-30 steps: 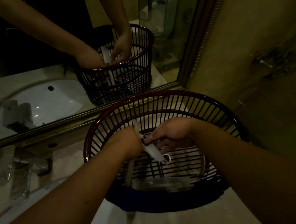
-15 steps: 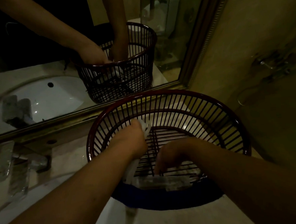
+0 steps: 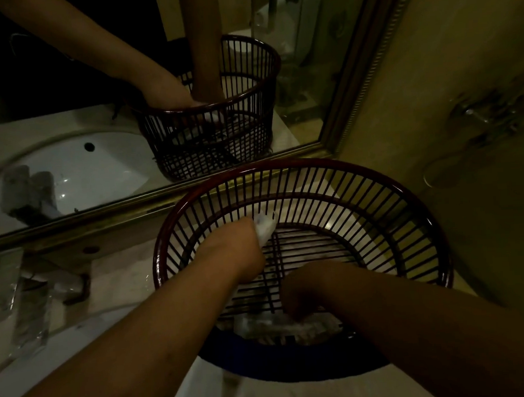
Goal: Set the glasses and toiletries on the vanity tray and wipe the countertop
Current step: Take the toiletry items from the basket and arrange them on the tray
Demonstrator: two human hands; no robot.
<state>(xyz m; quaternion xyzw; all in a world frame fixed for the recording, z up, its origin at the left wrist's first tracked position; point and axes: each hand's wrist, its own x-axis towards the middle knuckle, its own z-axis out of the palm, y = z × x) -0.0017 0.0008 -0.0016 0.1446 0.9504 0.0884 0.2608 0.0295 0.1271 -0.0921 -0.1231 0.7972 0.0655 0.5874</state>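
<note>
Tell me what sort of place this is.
Most likely a bathroom, at the vanity counter. A framed mirror backs the countertop and reflects a white sink basin, with clear glasses at the left. Both hands work inside a dark slatted basket.

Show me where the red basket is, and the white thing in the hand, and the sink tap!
red basket [image 3: 373, 181]: head view, on its far rim.
white packet [image 3: 265, 228]: head view, on the end sticking out above the left hand [image 3: 236, 249].
tap [image 3: 60, 279]: head view, on its blurred metal body left of the basket.
</note>
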